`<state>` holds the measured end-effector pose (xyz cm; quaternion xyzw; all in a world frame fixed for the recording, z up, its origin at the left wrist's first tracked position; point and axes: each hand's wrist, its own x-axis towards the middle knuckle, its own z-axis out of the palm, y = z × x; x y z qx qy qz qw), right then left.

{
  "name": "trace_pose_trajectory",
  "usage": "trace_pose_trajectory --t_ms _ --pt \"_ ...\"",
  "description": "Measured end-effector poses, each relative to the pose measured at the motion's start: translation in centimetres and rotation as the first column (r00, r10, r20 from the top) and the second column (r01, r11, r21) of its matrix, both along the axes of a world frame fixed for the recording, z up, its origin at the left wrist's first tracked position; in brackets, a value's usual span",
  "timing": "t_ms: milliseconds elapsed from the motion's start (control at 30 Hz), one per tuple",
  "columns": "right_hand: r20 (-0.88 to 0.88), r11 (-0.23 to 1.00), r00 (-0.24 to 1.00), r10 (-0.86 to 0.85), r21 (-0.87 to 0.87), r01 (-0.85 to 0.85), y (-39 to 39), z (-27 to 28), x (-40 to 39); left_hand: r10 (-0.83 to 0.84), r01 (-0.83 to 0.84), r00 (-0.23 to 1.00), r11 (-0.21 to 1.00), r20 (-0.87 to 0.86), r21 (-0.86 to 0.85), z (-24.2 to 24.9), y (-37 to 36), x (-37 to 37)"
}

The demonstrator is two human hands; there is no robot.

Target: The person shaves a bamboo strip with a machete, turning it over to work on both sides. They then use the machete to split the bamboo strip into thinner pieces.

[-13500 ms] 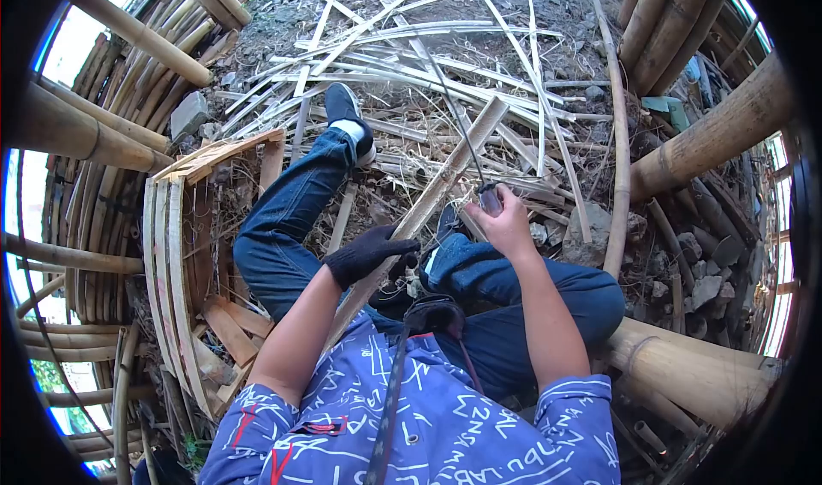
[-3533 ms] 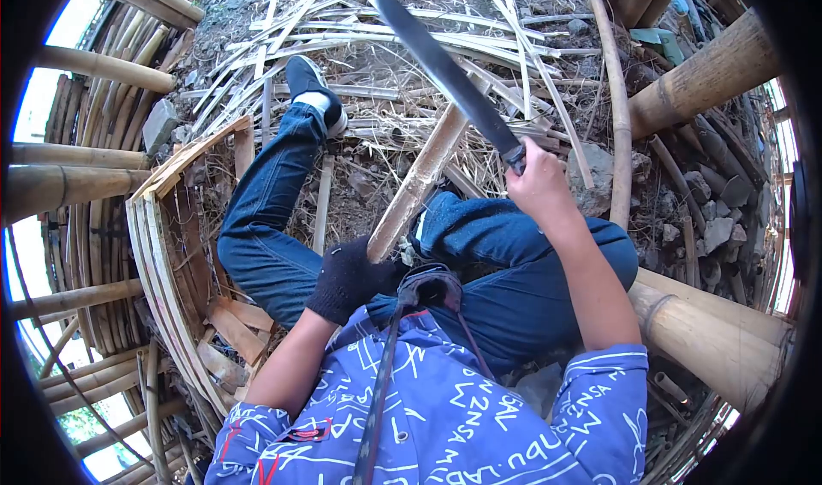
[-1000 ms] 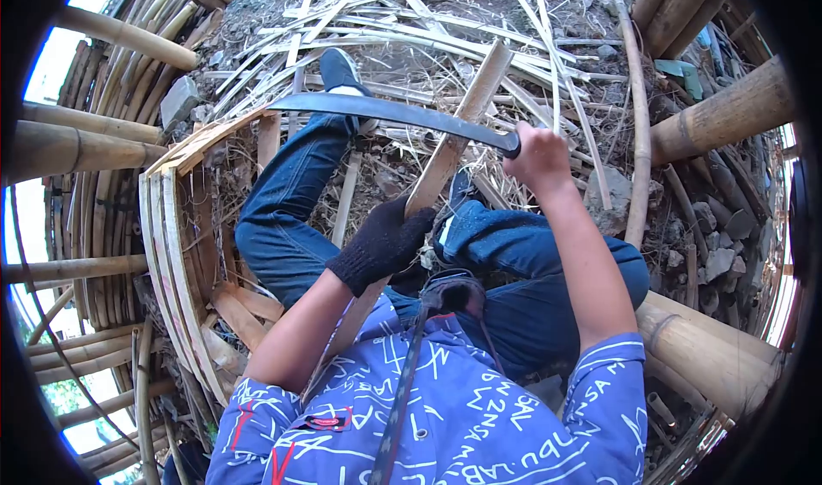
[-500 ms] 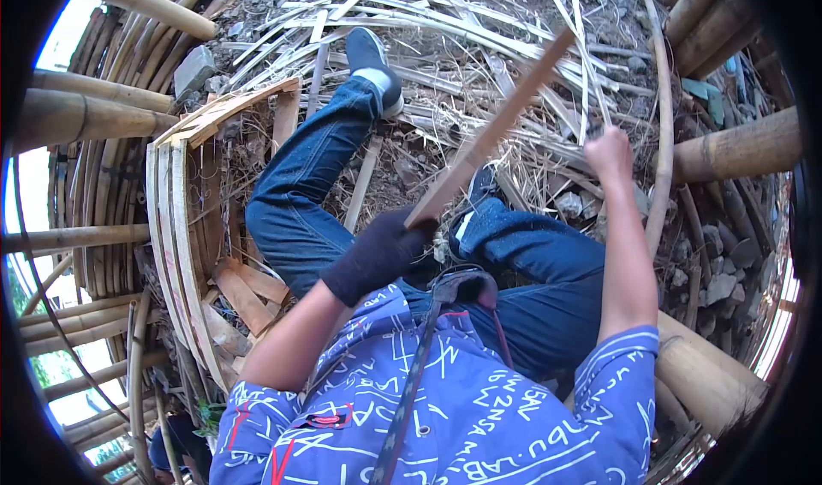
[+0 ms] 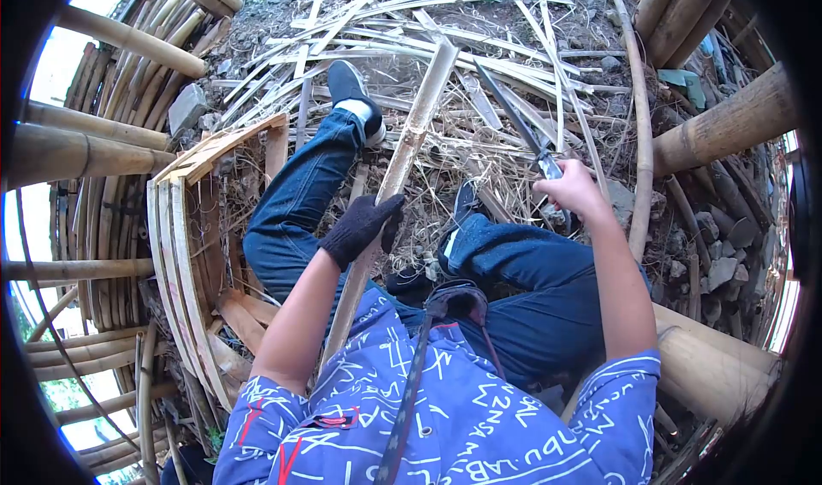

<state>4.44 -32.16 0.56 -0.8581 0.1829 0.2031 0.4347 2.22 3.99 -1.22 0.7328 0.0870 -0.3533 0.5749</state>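
Observation:
My left hand (image 5: 364, 231), in a black knitted glove, is closed around a long split bamboo strip (image 5: 406, 147). The strip slants from my lap up between my legs, its pale hollow inner side and a node facing me. My bare right hand (image 5: 572, 190) grips a long knife (image 5: 512, 110) by its greyish handle. Its dark blade points up and to the left, to the right of the strip and apart from it. Both hands are above my bent legs, the right one beyond my right knee.
Thin bamboo slivers (image 5: 385, 27) and shavings litter the ground ahead. On the left stand a curved bundle of pale strips (image 5: 175, 254) and stacked bamboo poles (image 5: 103, 138). Thick bamboo (image 5: 723, 121) and rubble (image 5: 723, 271) lie on the right. A grey block (image 5: 187, 108) sits upper left.
The bamboo strip has swung leftward to a steeper angle, now showing its pale inner side and reaching below my left hand. My right hand moved left and down, and the knife blade now shows clearly.

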Motion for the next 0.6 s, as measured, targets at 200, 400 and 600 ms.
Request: trace_pose_trajectory --t_ms 200,400,600 --pt "-0.064 0.976 0.998 -0.013 0.216 0.027 -0.1 -1.7 -2.8 -0.184 0.182 0.983 0.969 0.001 0.167 -0.7 -0.2 -0.8" --pt "-0.044 0.966 0.998 -0.048 0.253 0.058 0.6 -2.2 -1.9 -0.176 0.185 0.983 0.962 -0.058 0.202 -1.0 0.9 -3.6" --pt "0.014 0.934 0.990 -0.139 0.335 0.126 0.1 -1.5 -2.0 0.072 -0.055 0.983 0.993 -0.171 0.104 -2.0 1.0 -5.7"
